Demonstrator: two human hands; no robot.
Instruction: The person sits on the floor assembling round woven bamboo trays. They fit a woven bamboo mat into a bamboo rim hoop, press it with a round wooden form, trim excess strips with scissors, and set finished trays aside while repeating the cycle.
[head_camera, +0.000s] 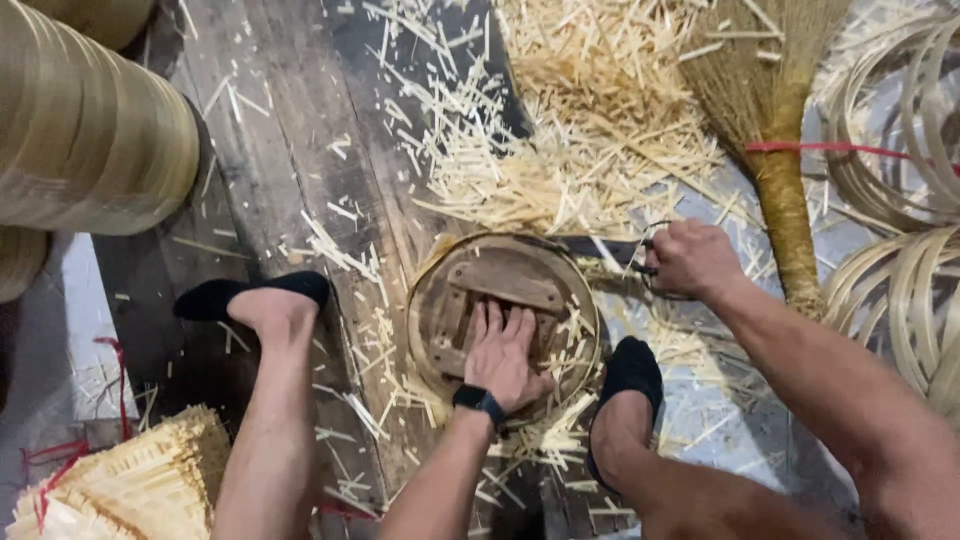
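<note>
Under the flat, open left hand (503, 352), pin the round form (500, 315) firmly; right hand (690, 260), fist closed on the knife (598, 248), should cut away from those fingers.

Under me runs a dark wooden plank floor (290, 150), littered with pale bamboo shavings (580, 120). On it lie a round wooden form (500, 285), a broom (775, 150), bamboo hoops (900, 150) and a tied bundle of splints (130, 480); my socked feet rest there too.

A straw broom (770, 120) lies among pale bamboo splinters (560, 130), beside coiled bamboo hoops (900, 140).
</note>
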